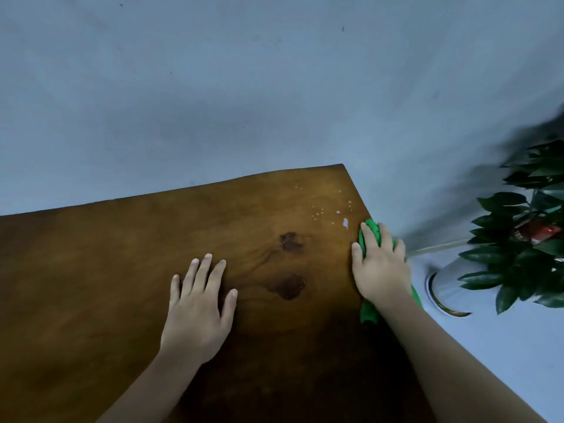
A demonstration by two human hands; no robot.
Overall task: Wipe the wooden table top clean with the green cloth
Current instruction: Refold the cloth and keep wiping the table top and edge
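Observation:
The wooden table top [122,270] is brown with two dark knots near its middle. My right hand [380,265] presses the bunched green cloth [370,232] flat against the table's right edge; a tail of the cloth shows below my wrist. Small white drops and one larger white spot [345,222] lie just beyond the cloth, toward the far right corner. My left hand [198,303] rests flat on the wood with its fingers spread and holds nothing.
A potted plant with dark green leaves [525,239] stands on the floor to the right of the table, in a white pot [442,288]. A pale grey wall [244,87] rises directly behind the table's far edge.

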